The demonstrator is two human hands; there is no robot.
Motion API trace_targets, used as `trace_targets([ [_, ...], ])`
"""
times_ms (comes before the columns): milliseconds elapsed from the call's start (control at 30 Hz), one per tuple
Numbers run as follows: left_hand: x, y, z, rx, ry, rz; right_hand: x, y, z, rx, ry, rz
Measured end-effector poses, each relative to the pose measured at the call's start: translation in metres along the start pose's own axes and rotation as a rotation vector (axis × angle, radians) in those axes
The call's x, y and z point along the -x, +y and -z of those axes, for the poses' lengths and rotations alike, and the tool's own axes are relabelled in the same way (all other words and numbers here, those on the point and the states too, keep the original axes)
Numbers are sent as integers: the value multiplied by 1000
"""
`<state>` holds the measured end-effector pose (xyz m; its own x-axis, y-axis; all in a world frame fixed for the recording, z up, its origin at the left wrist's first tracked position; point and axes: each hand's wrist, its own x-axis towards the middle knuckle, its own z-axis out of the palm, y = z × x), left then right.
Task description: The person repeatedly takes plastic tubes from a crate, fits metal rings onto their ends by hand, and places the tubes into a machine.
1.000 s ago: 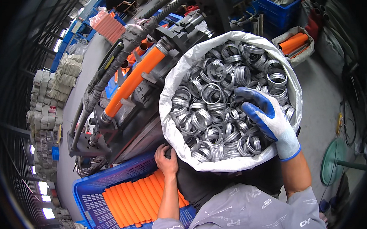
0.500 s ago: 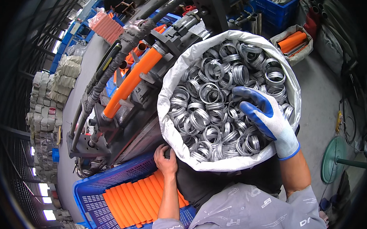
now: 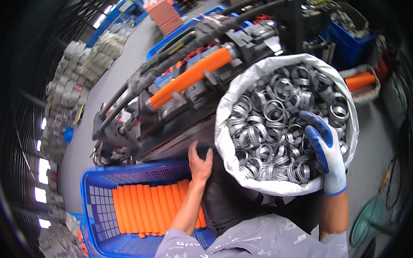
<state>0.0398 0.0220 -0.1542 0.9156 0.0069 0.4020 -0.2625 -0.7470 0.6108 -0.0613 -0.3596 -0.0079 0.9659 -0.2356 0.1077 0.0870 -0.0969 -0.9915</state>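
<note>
The metal rings (image 3: 280, 126) fill a white sack (image 3: 225, 128) almost to its rolled-down rim, a loose heap of shiny bands lying every which way. The right hand (image 3: 325, 149), in a white glove with a blue palm coating, rests on the heap at the sack's near right side; its fingers (image 3: 312, 122) curl down among the rings, but I cannot tell whether they grip one or only press on the pile. The bare left hand (image 3: 199, 164) sits just outside the sack's left edge, its fingers bent over the dark base below the rim, closed on that edge rather than on any ring.

Room is tight on the left: the sack stands hard against a dark machine (image 3: 168, 103) carrying a long orange tube (image 3: 190, 76) and bundles of black hose. To the right of the sack there is open grey floor (image 3: 377, 144).

Below the left forearm stands a blue plastic crate (image 3: 98, 180) with a row of orange tubes (image 3: 150, 210) laid side by side along its bottom. Beyond the sack, a small tray (image 3: 368, 94) holds another orange piece, and a dark blue bin (image 3: 350, 39) stands behind it.
</note>
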Motion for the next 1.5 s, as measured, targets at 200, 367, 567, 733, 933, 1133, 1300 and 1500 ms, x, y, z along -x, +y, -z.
trace_targets([
  [200, -120, 79, 16, 45, 162, -343, 2, 12, -3, -64, 37, -26],
  [367, -204, 91, 7, -249, 134, -460, 3, 8, -3, -64, 31, -21],
  [567, -254, 71, 6, -689, -243, -208, -1, 5, -12, -55, -19, -7],
  [733, -257, 70, 15, -473, 92, -459, 4, 20, -11, -30, 83, 76],
  [933, -166, 109, 54, -91, 302, -445, 6, 21, 8, 5, 85, 53],
  [1133, -27, 100, 96, 911, 187, 105, -3, 27, -8, 73, 24, 91],
  [1300, 18, 119, 88, 1022, 186, 125, 2, 24, 3, 92, 22, 66],
  [1500, 34, 116, 90, 1024, 197, 164, 2, 19, -7, 35, 17, 79],
])
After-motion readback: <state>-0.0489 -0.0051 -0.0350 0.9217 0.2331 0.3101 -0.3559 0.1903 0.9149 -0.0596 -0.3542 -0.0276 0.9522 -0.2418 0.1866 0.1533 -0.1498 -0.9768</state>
